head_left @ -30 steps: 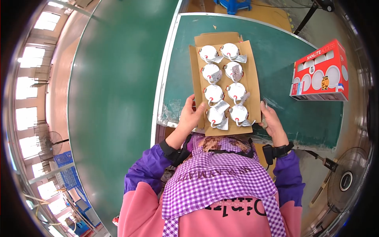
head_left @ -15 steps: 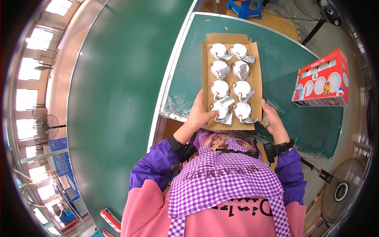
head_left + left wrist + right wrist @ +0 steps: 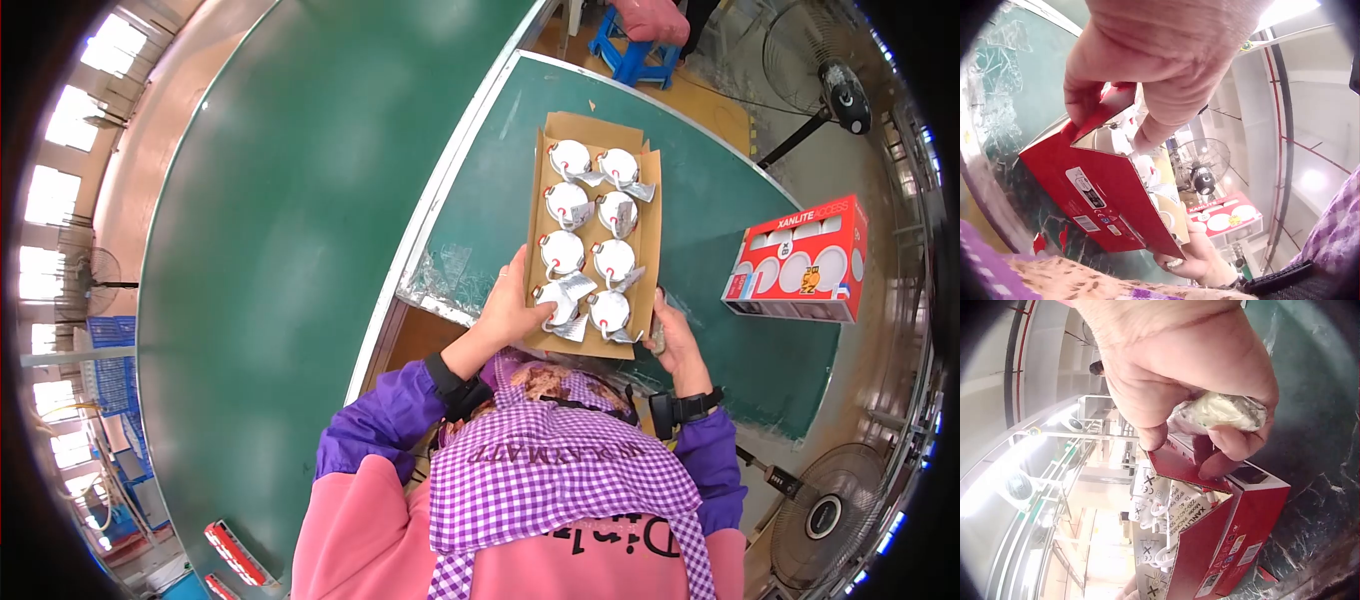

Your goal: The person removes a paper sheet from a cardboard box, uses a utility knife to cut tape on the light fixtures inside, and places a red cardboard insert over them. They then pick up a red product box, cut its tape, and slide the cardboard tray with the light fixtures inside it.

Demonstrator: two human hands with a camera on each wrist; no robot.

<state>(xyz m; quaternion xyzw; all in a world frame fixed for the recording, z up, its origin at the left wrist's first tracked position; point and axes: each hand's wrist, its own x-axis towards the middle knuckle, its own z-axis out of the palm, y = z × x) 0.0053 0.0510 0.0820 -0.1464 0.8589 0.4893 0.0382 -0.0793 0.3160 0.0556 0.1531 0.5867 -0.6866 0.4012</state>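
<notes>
An open cardboard box, brown inside and red outside, holds two columns of round white lamps with silver labels. The left hand grips its near left side, thumb over the edge by a lamp. In the left wrist view the left hand pinches a red flap of the box. The right hand holds the near right corner; in the right wrist view the right hand pinches a red flap, with a crumpled, plastic-wrapped pale roll in its fingers.
A closed red and white carton stands at the right of the green table. Beside it on the left runs a long green surface, with red packages near its lower edge. Fans and a blue stool stand beyond.
The head view has shifted and turned. The left hand has moved further up the box's side, its thumb now reaching over a lamp. Someone in pink has come into view by the stool.
</notes>
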